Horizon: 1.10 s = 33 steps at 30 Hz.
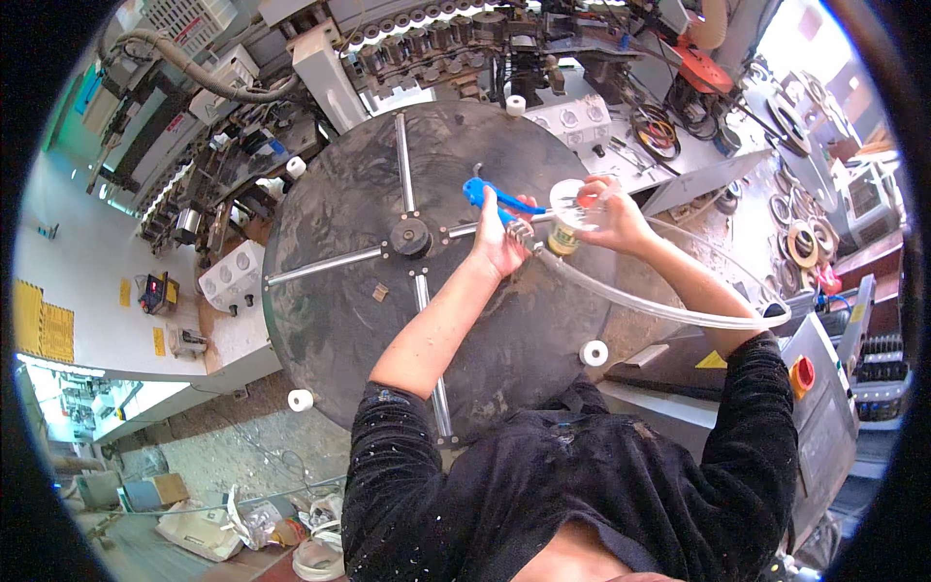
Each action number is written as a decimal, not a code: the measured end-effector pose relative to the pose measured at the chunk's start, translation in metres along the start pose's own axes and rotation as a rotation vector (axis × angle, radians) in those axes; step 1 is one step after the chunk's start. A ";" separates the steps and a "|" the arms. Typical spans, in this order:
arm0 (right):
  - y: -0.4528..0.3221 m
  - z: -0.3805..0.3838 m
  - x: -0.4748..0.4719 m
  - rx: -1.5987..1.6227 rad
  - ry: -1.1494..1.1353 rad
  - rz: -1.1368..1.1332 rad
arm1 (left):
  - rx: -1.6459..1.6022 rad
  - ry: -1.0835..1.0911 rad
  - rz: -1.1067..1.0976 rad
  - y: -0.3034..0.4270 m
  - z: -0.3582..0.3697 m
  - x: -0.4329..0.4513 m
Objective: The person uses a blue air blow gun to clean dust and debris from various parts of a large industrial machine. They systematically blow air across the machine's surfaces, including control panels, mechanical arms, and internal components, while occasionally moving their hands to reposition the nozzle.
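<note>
My left hand [502,240] is closed around a blue-handled hose gun [502,207], with its lever pointing to the right. A clear plastic hose [625,297] runs from the metal fitting of the gun in a loop to the right, past my right forearm. My right hand [604,214] grips a round, whitish translucent container [569,200] close to the gun's lever. Below the container shows a yellowish labelled part [562,240]; whether it belongs to the same container I cannot tell. Both hands are over a large dark round turntable [349,327].
The turntable has metal bars [405,164], a central hub [411,237] and white rollers [594,353] around its edge. A small brownish piece [380,292] lies on it. Machinery [436,54] stands beyond. A cabinet with a red rotary switch [802,376] is at the right.
</note>
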State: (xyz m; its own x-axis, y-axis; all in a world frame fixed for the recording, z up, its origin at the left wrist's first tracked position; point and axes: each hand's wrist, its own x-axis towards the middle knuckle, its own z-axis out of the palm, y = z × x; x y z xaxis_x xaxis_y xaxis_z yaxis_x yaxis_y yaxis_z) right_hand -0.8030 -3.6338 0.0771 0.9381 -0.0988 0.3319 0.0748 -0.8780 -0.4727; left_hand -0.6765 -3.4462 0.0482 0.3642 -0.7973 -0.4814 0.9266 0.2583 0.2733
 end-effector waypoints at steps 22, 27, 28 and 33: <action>0.121 -0.096 -0.111 0.268 -0.215 0.050 | 0.303 0.235 0.500 0.067 0.104 0.123; 0.152 -0.103 -0.154 0.455 -0.409 0.166 | 0.284 0.326 0.454 0.026 0.118 0.165; 0.158 -0.106 -0.161 0.501 -0.404 0.236 | 0.250 0.357 0.454 0.016 0.121 0.173; 0.188 -0.132 -0.182 0.602 -0.561 0.363 | 0.261 0.378 0.421 -0.041 0.135 0.205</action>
State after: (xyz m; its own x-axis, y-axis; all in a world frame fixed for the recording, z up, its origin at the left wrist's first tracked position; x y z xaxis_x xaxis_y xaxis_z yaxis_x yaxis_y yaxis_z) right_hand -1.0047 -3.8427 0.0353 0.9538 0.0597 -0.2944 -0.2420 -0.4279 -0.8708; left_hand -0.6529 -3.6939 0.0508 0.7457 -0.3950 -0.5367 0.6602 0.3288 0.6753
